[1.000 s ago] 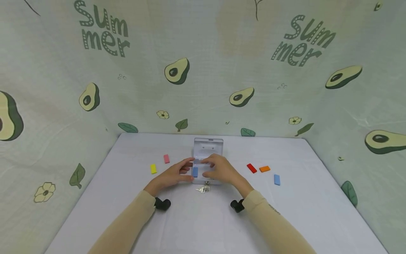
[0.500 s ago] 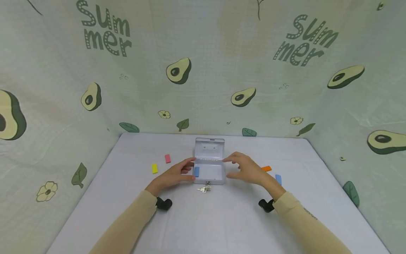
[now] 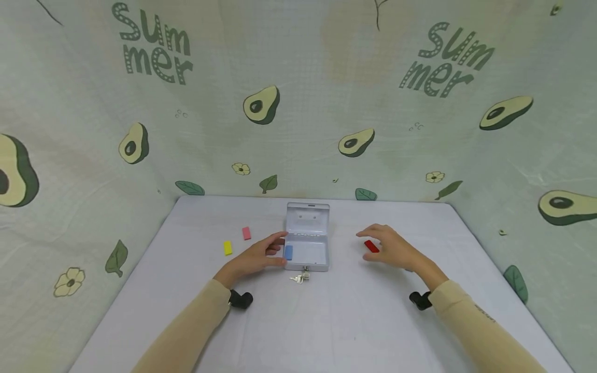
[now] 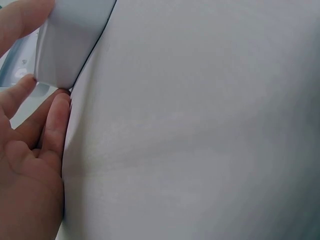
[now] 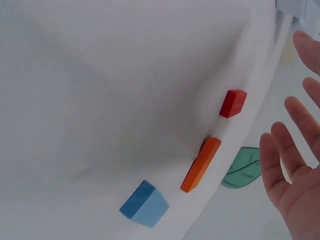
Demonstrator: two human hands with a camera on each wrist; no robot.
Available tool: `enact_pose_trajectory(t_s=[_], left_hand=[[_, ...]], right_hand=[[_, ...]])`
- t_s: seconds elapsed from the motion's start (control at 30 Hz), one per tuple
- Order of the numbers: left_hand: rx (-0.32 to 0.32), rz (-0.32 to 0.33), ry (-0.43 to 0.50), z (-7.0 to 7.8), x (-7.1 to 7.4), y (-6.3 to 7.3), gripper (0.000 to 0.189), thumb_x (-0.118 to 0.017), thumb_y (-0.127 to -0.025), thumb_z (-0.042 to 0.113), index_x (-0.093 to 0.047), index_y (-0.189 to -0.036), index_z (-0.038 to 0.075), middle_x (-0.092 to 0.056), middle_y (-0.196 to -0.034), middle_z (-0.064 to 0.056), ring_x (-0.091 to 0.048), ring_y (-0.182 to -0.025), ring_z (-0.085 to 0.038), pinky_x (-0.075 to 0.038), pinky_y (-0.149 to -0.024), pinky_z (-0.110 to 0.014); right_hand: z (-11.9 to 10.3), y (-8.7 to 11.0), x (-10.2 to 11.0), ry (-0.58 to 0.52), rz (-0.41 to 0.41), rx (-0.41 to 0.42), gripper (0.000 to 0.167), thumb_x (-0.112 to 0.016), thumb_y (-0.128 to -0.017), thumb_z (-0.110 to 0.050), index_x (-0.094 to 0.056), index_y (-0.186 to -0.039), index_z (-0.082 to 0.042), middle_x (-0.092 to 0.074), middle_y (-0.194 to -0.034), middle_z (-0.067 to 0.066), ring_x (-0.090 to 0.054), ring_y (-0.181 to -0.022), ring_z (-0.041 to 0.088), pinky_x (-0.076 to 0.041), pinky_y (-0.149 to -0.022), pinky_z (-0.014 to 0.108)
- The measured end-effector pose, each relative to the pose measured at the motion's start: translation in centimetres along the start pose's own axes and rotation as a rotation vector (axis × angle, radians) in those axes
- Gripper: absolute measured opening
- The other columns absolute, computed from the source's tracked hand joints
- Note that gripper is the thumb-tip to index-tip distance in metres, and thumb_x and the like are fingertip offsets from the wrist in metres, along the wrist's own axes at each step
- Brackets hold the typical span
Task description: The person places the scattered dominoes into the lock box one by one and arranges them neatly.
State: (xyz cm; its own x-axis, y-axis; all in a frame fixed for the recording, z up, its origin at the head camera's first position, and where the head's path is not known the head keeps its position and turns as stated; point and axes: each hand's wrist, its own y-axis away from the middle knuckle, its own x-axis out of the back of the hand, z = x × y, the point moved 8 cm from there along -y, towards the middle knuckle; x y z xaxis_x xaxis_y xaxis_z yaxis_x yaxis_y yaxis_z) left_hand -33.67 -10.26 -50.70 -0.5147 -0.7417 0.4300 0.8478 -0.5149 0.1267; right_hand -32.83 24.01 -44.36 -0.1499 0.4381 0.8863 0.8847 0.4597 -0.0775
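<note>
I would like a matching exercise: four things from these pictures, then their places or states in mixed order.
Things
1. box
2. keys
3. pink block
4. right hand

Places or states
A. lying on the table, left of the box
B. near the red block
C. standing with its lid raised
D. at the front of the box

Pairs: 1-C, 2-D, 3-A, 4-B

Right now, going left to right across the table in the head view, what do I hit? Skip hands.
Yellow block → pink block → open box with a blue block inside → red block.
</note>
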Motion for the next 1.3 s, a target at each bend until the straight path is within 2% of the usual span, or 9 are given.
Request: enact_pose_trajectory(t_s=[0.1,0.17,0.4,0.67,0.9,1.1,1.3], left_hand=[[-0.001,0.003,0.001,0.1,0.0,0.1,0.088,-0.083,-0.094,0.033,-0.034,-0.167,0.023,-0.047,-0.162,-0.009,-0.048,-0.143,-0.029,-0.041,-0.123,-0.046],[-0.003,0.003,0.003,0.1,0.0,0.1,0.088,-0.083,-0.094,0.033,-0.034,-0.167,0.022,-0.047,-0.162,-0.01,-0.048,-0.143,-0.029,-0.04,-0.123,-0.046],[-0.002,0.002,0.002,0.0,0.1,0.0,0.088,-0.084,-0.094,0.034,-0.034,-0.167,0.023,-0.047,-0.162,-0.009,-0.048,-0.143,-0.028,-0.041,-0.123,-0.046],[-0.002,0.003,0.006,-0.3,0.1,0.0,0.088,-0.083,-0.094,0.036,-0.035,-0.167,0.025,-0.047,-0.162,-0.007,-0.049,-0.143,-0.027,-0.041,-0.123,-0.046],[-0.01,0.004,0.002,-0.1,0.2,0.0,0.088,-0.083,-0.094,0.035,-0.035,-0.167,0.024,-0.048,-0.162,-0.008,-0.049,-0.143,-0.028,-0.041,-0.123,-0.047],[-0.011,0.0,0.003,-0.3,0.1,-0.1,0.087,-0.083,-0.095,0.034,-0.034,-0.167,0.025,-0.047,-0.163,-0.008,-0.049,-0.144,-0.029,-0.041,-0.122,-0.047],[-0.007,0.005,0.0,-0.3,0.2,-0.1,0.087,-0.083,-0.094,0.036,-0.035,-0.167,0.026,-0.048,-0.163,-0.007,-0.05,-0.144,-0.028,-0.041,-0.123,-0.047]], right_hand=[[1.0,0.1,0.0,0.007,-0.014,0.005,0.057,-0.088,-0.089,-0.018,-0.068,-0.141,-0.009,-0.064,-0.139,0.013,-0.054,-0.126,0.038,-0.061,-0.092,0.049],[1.5,0.2,0.0,0.015,-0.026,0.014,0.056,-0.088,-0.089,-0.018,-0.068,-0.14,-0.008,-0.064,-0.138,0.014,-0.054,-0.124,0.037,-0.059,-0.091,0.047],[2.5,0.5,-0.3,0.042,-0.024,0.049,0.053,-0.087,-0.089,-0.017,-0.069,-0.137,-0.004,-0.066,-0.136,0.017,-0.055,-0.124,0.041,-0.053,-0.1,0.059],[3.9,0.2,-1.0,0.056,-0.051,0.026,0.049,-0.085,-0.092,-0.019,-0.07,-0.138,-0.01,-0.064,-0.138,0.014,-0.054,-0.124,0.036,-0.053,-0.099,0.054],[4.1,0.1,-0.9,0.065,-0.056,0.045,0.046,-0.084,-0.092,-0.018,-0.072,-0.135,-0.008,-0.067,-0.131,0.013,-0.058,-0.115,0.033,-0.054,-0.093,0.051],[4.4,0.2,-0.9,0.084,-0.067,0.027,0.044,-0.082,-0.093,-0.016,-0.071,-0.135,-0.008,-0.066,-0.131,0.012,-0.059,-0.115,0.031,-0.055,-0.096,0.051],[4.6,0.2,-0.9,0.096,-0.064,0.049,0.041,-0.081,-0.093,-0.014,-0.072,-0.133,-0.008,-0.067,-0.129,0.01,-0.06,-0.113,0.03,-0.056,-0.096,0.052]])
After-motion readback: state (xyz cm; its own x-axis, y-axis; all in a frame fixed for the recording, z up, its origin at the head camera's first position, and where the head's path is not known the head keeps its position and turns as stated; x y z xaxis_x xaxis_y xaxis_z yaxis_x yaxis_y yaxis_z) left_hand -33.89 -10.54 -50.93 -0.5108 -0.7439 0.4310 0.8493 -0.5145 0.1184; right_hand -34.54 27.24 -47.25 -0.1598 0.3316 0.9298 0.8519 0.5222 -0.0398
